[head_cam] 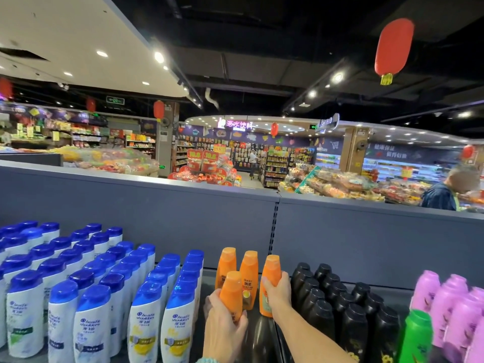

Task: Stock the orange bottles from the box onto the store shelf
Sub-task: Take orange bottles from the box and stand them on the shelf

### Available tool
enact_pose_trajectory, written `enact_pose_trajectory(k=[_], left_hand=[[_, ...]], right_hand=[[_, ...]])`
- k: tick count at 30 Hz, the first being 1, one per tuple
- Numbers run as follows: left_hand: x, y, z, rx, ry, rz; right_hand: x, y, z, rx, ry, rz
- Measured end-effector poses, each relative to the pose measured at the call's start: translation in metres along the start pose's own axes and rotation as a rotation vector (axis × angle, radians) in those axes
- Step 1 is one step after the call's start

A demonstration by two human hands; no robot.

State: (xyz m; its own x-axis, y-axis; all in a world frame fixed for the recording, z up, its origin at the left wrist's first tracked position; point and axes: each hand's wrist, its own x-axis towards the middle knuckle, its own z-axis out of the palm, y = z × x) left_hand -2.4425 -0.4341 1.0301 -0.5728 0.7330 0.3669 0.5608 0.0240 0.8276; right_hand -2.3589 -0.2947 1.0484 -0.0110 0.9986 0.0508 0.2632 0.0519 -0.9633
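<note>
Centre bottom of the frame: the orange bottles point(249, 273) are plain orange, cap and body alike, with small pale labels. Left of them, the white bottles point(91, 320) carry deep blue caps and blue lettering. Some show a yellow patch on the front, and one at the far left has a green band. Right of centre, the black bottles point(352, 326) are glossy black, with yellow flowers printed low down. At the lower right are pink-purple bottles point(451, 310) and one bright green bottle point(416, 339). The shelf back point(157, 213) is flat grey-blue. At the upper right is a red lantern point(392, 48) with a yellow tassel.
</note>
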Motion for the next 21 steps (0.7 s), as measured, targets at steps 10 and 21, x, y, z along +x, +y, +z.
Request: enact_pose_trajectory(k=[10,21], left_hand=[[0.009,-0.015,0.006,-0.015,-0.044,-0.077],[0.004,-0.013,-0.001,-0.019,-0.005,-0.077]], right_hand=[[0.008,0.008,0.01,-0.038,0.023,-0.007],[0.012,0.013,0.014,-0.052,0.004,0.003]])
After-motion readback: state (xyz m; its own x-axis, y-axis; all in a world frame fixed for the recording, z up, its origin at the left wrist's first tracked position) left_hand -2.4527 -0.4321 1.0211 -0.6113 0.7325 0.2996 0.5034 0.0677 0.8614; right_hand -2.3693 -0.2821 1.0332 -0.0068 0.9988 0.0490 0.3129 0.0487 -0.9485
